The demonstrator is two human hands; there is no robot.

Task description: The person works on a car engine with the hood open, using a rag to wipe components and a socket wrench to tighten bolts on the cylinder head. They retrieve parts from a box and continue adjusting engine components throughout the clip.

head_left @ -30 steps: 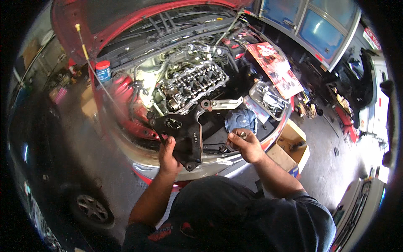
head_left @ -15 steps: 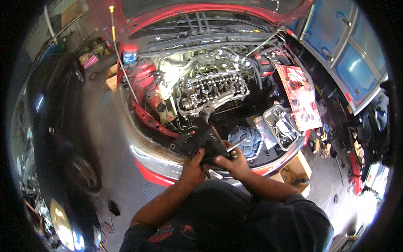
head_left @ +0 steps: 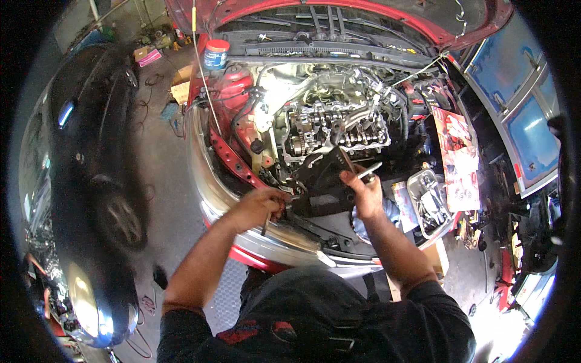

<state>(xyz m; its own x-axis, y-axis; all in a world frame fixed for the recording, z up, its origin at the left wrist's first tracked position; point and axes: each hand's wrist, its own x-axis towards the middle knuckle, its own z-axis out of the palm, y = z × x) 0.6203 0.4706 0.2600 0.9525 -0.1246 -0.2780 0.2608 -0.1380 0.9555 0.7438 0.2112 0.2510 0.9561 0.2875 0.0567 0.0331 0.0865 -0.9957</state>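
Note:
A black engine part (head_left: 324, 193), broad and flat with an arm rising from it, is held in front of the engine. My right hand (head_left: 367, 195) is closed at its right edge, thumb on top. A silver rod-shaped tool (head_left: 370, 170) also sticks out from that hand. My left hand (head_left: 261, 207) is curled at the part's left side. From its fingers a thin dark piece (head_left: 266, 225) points down; its kind is unclear. Behind lies the open engine (head_left: 302, 130), camshafts and valve gear bare.
A metal tray of tools (head_left: 431, 209) and a blue cloth (head_left: 361, 225) lie at the bay's front right, beside a red-and-white sheet (head_left: 455, 160). A red-lidded blue tub (head_left: 215, 54) stands at the back left. The hood (head_left: 363, 15) is up on a rod. A dark car (head_left: 91, 175) stands left.
The black part has moved forward and right, toward the engine, and turned. My hands have moved apart, the left one to the part's left side. The view has shifted.

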